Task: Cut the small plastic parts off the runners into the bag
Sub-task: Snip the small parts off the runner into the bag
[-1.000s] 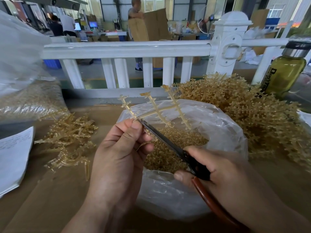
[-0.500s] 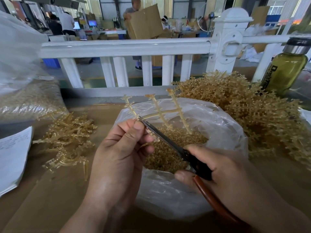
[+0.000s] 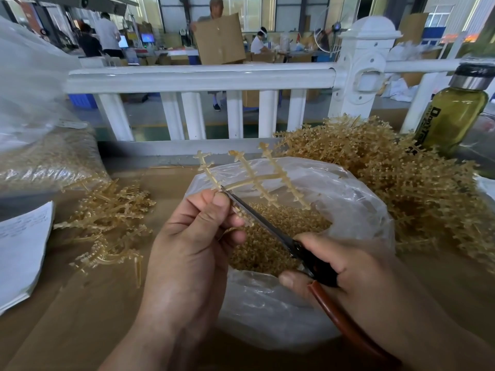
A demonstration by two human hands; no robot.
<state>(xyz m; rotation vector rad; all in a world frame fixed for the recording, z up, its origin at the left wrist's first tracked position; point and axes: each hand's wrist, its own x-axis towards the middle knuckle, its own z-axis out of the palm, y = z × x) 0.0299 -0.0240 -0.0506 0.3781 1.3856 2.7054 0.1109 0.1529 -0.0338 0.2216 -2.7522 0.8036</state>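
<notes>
My left hand (image 3: 192,242) pinches an amber plastic runner (image 3: 254,180) with three toothed branches and holds it over the open clear bag (image 3: 356,199). Loose cut amber parts (image 3: 267,242) fill the bottom of the bag. My right hand (image 3: 345,274) grips the scissors (image 3: 267,223), which have dark blades and reddish-brown handles. The blade tips lie against the leftmost branch, right beside my left thumb. Whether the blades are closed I cannot see.
A big heap of uncut runners (image 3: 396,188) lies to the right of the bag, a smaller heap of runners (image 3: 112,218) to the left. A filled plastic bag (image 3: 45,156) and papers (image 3: 21,250) sit far left, a green bottle (image 3: 455,113) far right, a white railing (image 3: 198,76) behind.
The blade tips have crept a little up the leftmost branch toward my left thumb. The runner and both hands stay almost in place over the bag.
</notes>
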